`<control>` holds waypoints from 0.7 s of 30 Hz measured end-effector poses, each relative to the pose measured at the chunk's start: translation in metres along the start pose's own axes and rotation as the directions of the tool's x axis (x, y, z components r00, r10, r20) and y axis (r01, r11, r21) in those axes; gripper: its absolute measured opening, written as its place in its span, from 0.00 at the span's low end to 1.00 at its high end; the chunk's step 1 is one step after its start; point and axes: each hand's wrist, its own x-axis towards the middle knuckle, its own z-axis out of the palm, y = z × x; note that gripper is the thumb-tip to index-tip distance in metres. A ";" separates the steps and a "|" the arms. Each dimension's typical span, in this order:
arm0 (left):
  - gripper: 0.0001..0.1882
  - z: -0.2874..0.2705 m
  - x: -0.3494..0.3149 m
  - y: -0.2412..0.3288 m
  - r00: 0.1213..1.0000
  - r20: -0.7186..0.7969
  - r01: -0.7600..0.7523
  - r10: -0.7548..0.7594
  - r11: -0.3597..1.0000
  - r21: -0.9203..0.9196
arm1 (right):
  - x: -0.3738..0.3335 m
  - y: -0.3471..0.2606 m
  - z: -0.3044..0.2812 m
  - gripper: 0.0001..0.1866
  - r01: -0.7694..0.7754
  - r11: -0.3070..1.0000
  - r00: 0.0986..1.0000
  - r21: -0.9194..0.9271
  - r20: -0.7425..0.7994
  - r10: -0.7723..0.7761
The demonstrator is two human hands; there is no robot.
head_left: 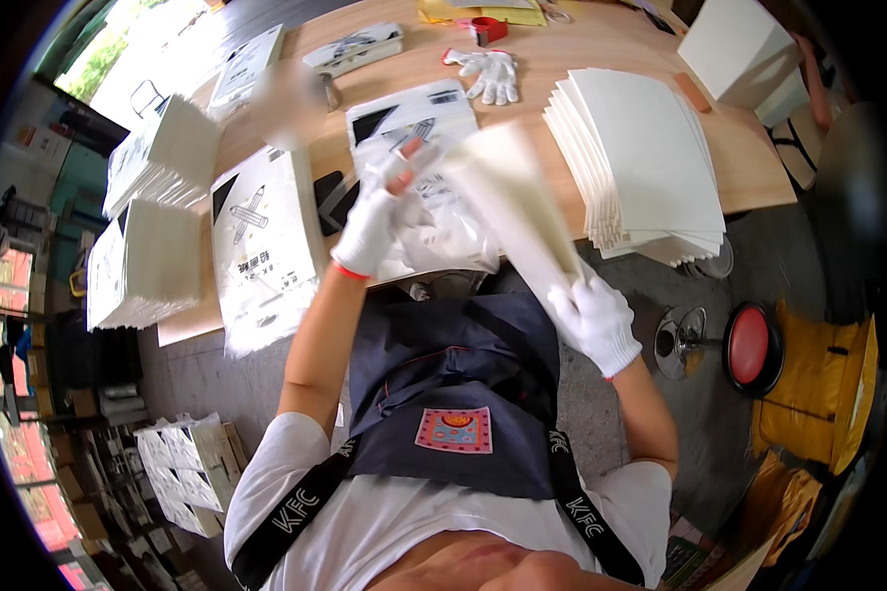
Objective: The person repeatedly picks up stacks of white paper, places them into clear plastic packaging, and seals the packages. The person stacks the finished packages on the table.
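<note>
My right hand (593, 317), in a white knit glove, grips the near end of a thick sheaf of white paper (518, 202). The sheaf is tilted over the table edge, its far end blurred. My left hand (375, 225), gloved with bare fingertips, is raised over a clear plastic bag (442, 234). Motion smears its fingers, so I cannot tell whether they touch the bag. Behind that hand lies a printed paper package (384, 120) with a pencil drawing and a black corner. Left of it is a larger stack of similar packages (263, 231).
Fanned white paper stacks (641, 158) stand on the right of the wooden table (749, 167). Tall package piles (148, 261) line its left edge. A spare glove (488, 74) and a red tape dispenser (487, 30) lie farther back. A red-topped stool (749, 348) stands at right.
</note>
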 end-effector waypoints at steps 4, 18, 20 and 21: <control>0.34 0.010 -0.023 0.032 0.960 0.272 -0.077 -0.065 0.873 0.481 | 0.028 -0.016 0.007 0.10 0.323 0.941 0.947 -0.106 0.039 -0.320; 0.08 0.081 -0.056 -0.058 0.950 0.143 -0.303 0.279 0.700 0.646 | 0.134 -0.047 0.130 0.19 0.183 0.980 0.964 0.078 0.184 -0.195; 0.08 0.112 -0.049 -0.023 0.895 0.014 0.437 -0.446 0.882 0.179 | 0.133 -0.065 0.138 0.19 0.227 0.974 0.972 0.000 0.063 -0.227; 0.08 0.104 -0.047 -0.040 0.982 0.006 0.171 -0.187 0.912 0.372 | 0.128 -0.074 0.140 0.19 0.252 0.967 0.968 -0.042 0.016 -0.251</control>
